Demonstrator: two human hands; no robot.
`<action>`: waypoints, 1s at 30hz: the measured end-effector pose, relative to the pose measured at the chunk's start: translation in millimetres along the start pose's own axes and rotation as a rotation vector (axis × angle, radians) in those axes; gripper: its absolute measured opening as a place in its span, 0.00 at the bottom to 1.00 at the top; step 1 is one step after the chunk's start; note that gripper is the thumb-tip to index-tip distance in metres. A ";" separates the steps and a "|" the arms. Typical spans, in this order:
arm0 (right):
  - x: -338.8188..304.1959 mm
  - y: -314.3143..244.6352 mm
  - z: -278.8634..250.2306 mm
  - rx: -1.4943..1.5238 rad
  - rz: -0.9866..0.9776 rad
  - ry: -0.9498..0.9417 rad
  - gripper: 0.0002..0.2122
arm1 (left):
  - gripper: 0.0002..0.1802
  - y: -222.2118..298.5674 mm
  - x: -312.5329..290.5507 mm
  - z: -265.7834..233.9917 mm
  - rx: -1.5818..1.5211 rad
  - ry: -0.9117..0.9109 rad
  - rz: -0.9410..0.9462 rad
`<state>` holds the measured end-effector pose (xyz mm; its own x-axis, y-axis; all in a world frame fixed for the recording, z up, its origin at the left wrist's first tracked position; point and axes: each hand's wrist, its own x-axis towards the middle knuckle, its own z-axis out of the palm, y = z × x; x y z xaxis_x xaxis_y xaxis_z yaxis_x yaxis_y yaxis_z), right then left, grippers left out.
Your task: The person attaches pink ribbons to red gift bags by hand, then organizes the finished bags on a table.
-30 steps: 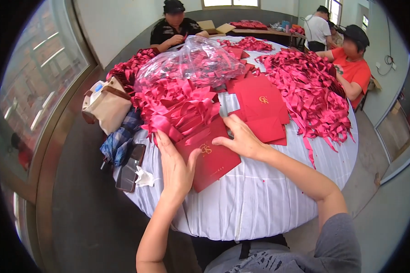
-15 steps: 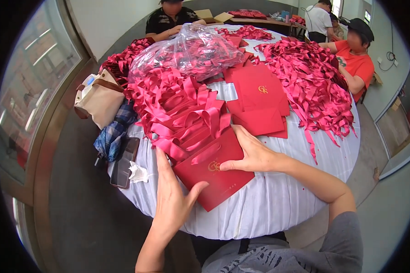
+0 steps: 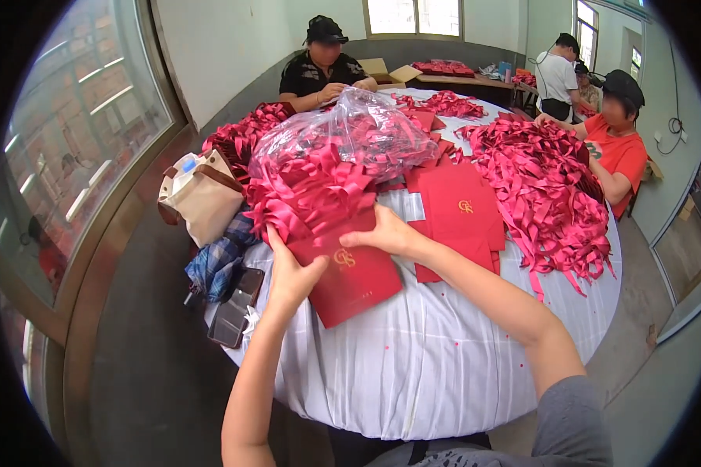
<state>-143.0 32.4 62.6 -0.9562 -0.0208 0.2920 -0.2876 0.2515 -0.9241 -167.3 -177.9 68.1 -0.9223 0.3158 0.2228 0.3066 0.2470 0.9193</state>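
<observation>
Before me is a stack of flat red paper bags (image 3: 356, 284) with a gold emblem on the front one and pink-red satin ribbons (image 3: 311, 187) bunched along its far side. My left hand (image 3: 294, 272) grips the left edge, thumb on the front face and fingers along the side. From the right, my right hand (image 3: 385, 235) clasps the upper right edge, its thumb lying across the face near the emblem. The fingertips of both hands are partly hidden. Just right of the stack lie more red paper pieces (image 3: 463, 214), spread flat and overlapping.
A large ribbon pile (image 3: 533, 179) covers the table's right side. Behind the stack sits a clear plastic bag (image 3: 350, 136) of ribboned pieces. At left are a cream handbag (image 3: 202, 198), a blue plaid umbrella (image 3: 220, 261) and a phone (image 3: 236, 307). Other people work around the white-covered table (image 3: 413, 373).
Both hands and the stack have moved away from me, farther in from the table's near edge. The view has tilted up, showing more of the room.
</observation>
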 end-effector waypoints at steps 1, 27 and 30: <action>11.7 1.5 1.8 -0.012 -0.015 -0.005 0.28 | 0.63 -10.6 6.6 0.3 0.005 0.004 0.002; 61.7 -108.7 -10.9 -0.693 -0.593 0.284 0.28 | 0.33 15.7 -68.5 45.2 0.875 0.138 0.873; 123.4 -90.7 28.9 -0.866 -0.618 0.271 0.36 | 0.33 1.1 -74.3 56.6 0.895 0.121 0.956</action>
<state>-236.5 -20.9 175.3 -0.5862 -0.1907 0.7874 -0.4760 0.8675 -0.1443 -85.1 -149.2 34.2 -0.2562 0.6317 0.7317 0.8517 0.5055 -0.1382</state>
